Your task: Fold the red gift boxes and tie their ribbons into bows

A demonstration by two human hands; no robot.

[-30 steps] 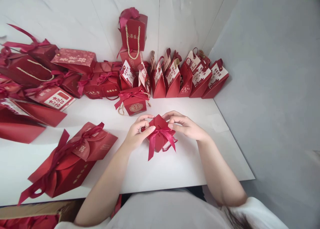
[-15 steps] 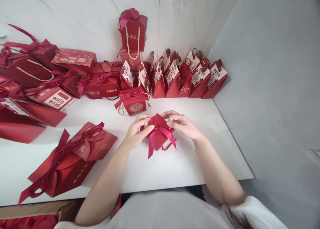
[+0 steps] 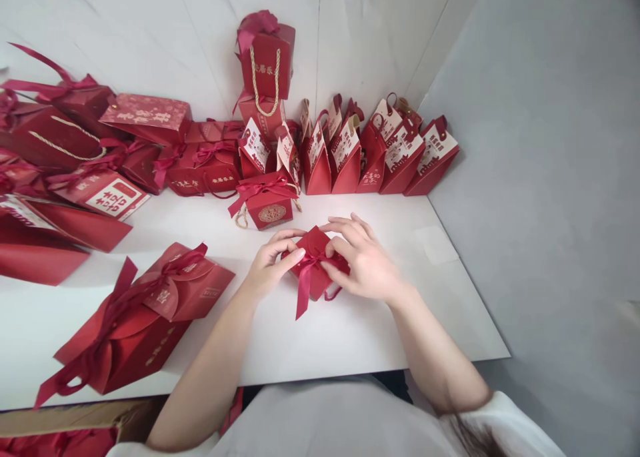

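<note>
A small red gift box (image 3: 317, 286) rests on the white table (image 3: 320, 344) in front of me, turned so a corner points toward me. Its dark pink ribbon (image 3: 303, 289) crosses the top, and one tail hangs down the near side. With thumb and fingers, my left hand (image 3: 270, 264) grips the box at its left edge, the thumb on top by the ribbon. At the knot, my right hand (image 3: 364, 260) pinches the ribbon between thumb and index finger, its other fingers stretched out. That hand covers the right part of the bow.
A red box with gold rope handles (image 3: 273, 212) stands just beyond. Several upright red boxes (image 3: 345, 154) line the wall. Larger ribboned boxes (image 3: 145, 317) lie at left, with a cardboard carton (image 3: 100, 417) below the table edge. A grey wall (image 3: 540, 197) bounds the right side.
My right hand has moved left and toward me from the box's right edge onto the ribbon knot, and now covers the right tail. My left hand stays on the box.
</note>
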